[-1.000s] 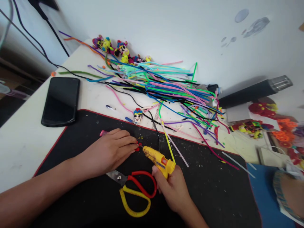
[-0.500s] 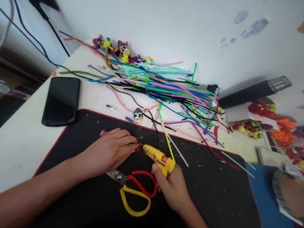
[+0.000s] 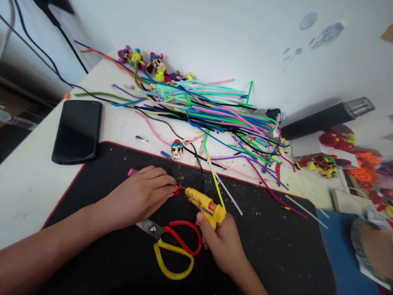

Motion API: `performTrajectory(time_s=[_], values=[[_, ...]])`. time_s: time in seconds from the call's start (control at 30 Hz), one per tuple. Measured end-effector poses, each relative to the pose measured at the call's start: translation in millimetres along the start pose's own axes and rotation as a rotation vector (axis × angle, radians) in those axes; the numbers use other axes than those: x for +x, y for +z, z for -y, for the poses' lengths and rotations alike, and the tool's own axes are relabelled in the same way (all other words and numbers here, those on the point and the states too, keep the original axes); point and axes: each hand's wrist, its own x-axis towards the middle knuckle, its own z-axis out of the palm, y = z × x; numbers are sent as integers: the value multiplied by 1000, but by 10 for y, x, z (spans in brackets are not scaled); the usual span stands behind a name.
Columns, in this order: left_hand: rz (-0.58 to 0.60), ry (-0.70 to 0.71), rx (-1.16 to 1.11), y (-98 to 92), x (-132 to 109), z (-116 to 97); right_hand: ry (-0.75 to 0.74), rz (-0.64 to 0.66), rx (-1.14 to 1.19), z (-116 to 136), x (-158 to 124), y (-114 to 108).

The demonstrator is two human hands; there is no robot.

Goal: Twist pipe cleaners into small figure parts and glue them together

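Note:
My right hand is wrapped round the handle of a yellow glue gun, its nozzle pointing left. The nozzle tip meets a small red piece on the black mat. My left hand lies low over the mat, fingers pressed together, fingertips on that red piece. Scissors with one red and one yellow handle lie below, their blades partly under my left hand. A small painted face with a red and blue top sits just beyond the mat's edge.
A phone lies at the left. Many coloured pipe cleaners spread along the wall, with small figures behind. A dark flask stands tilted in view at the right. Part of a person's arm shows at the right edge.
The whole view has shifted very slightly. Both hands, the glue gun and the red piece stay in nearly the same places.

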Motion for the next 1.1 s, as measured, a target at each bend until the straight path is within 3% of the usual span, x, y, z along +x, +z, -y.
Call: performTrajectory(time_s=[0.67,1.1], values=[[-1,-3,-7,4,7,6,20,45,-76,4,-20,-18],[-2,1,-16,3,6,6,86,-4,49,-47,-61,14]])
